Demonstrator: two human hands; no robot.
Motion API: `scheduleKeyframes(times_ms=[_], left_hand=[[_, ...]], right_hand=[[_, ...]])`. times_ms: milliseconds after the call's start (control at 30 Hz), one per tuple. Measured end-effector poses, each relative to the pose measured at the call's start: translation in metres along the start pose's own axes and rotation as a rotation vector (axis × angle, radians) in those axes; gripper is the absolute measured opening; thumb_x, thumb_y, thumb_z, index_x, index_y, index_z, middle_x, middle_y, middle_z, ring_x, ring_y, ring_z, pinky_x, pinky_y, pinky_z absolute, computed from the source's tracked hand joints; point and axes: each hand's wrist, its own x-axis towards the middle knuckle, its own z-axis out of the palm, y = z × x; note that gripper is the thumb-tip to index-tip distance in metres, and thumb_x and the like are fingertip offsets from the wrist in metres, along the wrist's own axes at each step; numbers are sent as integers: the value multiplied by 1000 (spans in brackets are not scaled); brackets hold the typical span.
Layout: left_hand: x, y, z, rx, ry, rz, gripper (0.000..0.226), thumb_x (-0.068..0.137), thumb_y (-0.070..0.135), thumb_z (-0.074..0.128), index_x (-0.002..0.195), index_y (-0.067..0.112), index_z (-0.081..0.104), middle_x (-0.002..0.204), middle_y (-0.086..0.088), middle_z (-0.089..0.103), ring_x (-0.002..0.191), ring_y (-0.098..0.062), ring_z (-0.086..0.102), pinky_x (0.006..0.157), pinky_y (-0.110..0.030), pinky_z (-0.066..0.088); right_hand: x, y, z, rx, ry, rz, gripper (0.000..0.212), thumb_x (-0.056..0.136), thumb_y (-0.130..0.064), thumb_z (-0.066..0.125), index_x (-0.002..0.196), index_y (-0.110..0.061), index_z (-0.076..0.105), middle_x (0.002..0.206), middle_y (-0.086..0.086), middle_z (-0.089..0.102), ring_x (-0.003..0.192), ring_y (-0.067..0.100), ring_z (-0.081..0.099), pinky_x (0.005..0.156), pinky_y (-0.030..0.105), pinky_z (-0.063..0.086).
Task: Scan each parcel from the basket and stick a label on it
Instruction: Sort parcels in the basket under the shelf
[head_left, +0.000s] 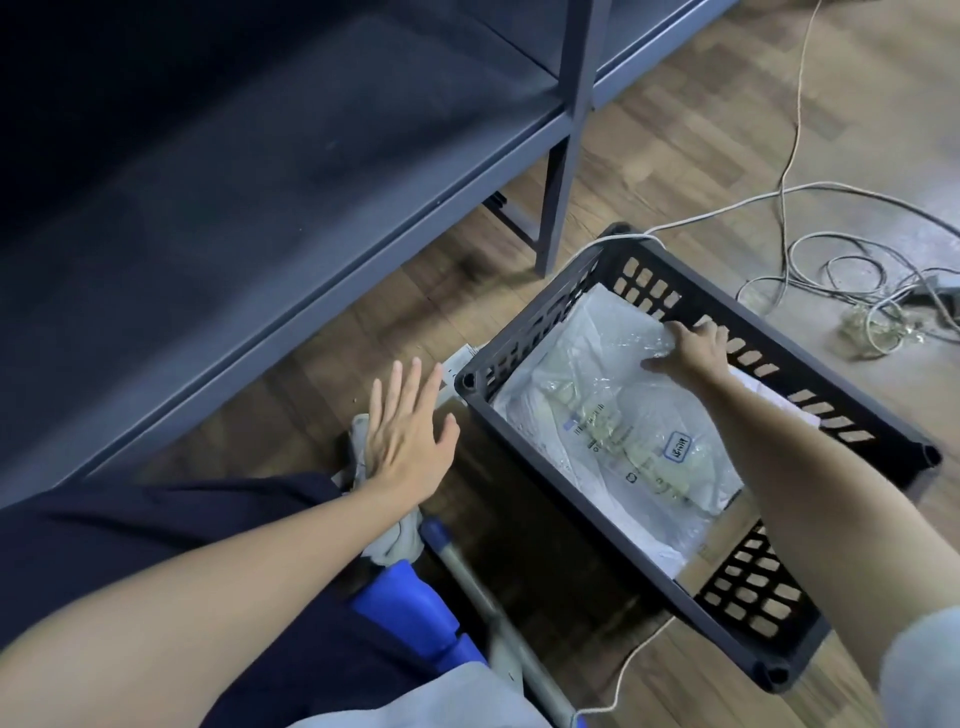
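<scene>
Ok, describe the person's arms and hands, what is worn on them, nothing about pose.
Both forearms are bare, and both hands are bare too: no gloves, rings, watch or wristband show on the left hand or the right hand. A pale grey short sleeve covers the upper right arm at the frame's lower right corner. No sleeve shows on the left arm.

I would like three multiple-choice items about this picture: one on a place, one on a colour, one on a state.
1. Where does the clear plastic parcel lie?
A. on the shelf
B. in the basket
C. on the floor

2. What colour is the basket?
A. black
B. red
C. white

3. What does the left hand do?
A. grips a scanner
B. pinches a label
C. hangs open, holding nothing

Answers:
1 B, the basket walls surround it.
2 A, its slotted walls are black.
3 C, its fingers are spread, while the right hand grips the parcel's edge.
</scene>
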Motion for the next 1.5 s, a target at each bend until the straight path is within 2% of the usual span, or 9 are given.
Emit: scheduleKeyframes(times_ms=[133,267,467,567,700,867,1133,1300,1500], left_hand=[[5,-2,-4,14,15,3,70,88,44,17,153,24,5,161,-2,-1,148,-18,-11,116,-33,-16],[7,-5,-8,34,23,20,65,95,41,24,154,22,5,161,-3,-2,148,-19,-11,117,-34,-15],[4,-13,-22,57,46,38,71,88,49,9,154,22,5,161,-3,-3,148,-19,-12,117,-34,-16],[4,-19,-36,72,53,23,63,99,42,26,154,23,1,161,-1,-6,147,-18,-14,118,-36,-14],[4,-31,-68,63,118,1,64,96,43,20,154,22,4,162,-1,-1,148,-18,-11,119,-37,-12],[-5,-58,-126,2,239,-76,60,100,39,32,154,22,12,161,2,9,149,-15,-5,119,-35,-12],[-52,-102,-205,-131,219,-119,60,101,45,28,154,27,6,161,7,4,148,-11,-6,120,-32,-5],[-70,-93,-260,-155,261,47,61,99,46,32,154,29,9,161,8,5,148,-9,-4,119,-28,-6],[-88,-51,-323,-145,327,297,61,98,41,39,153,26,17,160,5,14,148,-13,6,120,-30,4]], right_hand=[[-14,-5,19,-131,53,-1,68,90,-35,62,146,-17,30,137,20,46,125,36,42,102,44,33],[-30,-11,34,-466,-111,40,57,96,-27,53,147,-29,27,158,18,10,144,40,9,115,48,13],[-45,-53,35,-477,-276,80,45,93,-10,47,137,-6,42,150,23,26,140,37,19,112,41,20],[-43,-81,11,-360,-96,-40,30,92,-12,45,120,-5,52,135,22,44,127,36,36,101,40,30],[-52,-139,-32,-39,281,-217,33,90,-11,44,120,0,54,120,21,57,112,36,48,92,41,38],[-79,-226,-81,105,317,-478,40,88,-18,48,126,-4,53,125,18,57,118,35,49,97,40,39],[-167,-364,-120,-380,12,-735,75,99,-43,41,153,-4,7,161,9,7,148,25,7,118,36,11],[-196,-402,-186,-404,29,-549,82,96,-56,35,153,-6,3,161,9,2,148,26,4,119,40,11],[-209,-367,-265,-338,189,-296,65,96,-47,34,151,-13,25,158,10,21,145,30,20,118,43,19]])
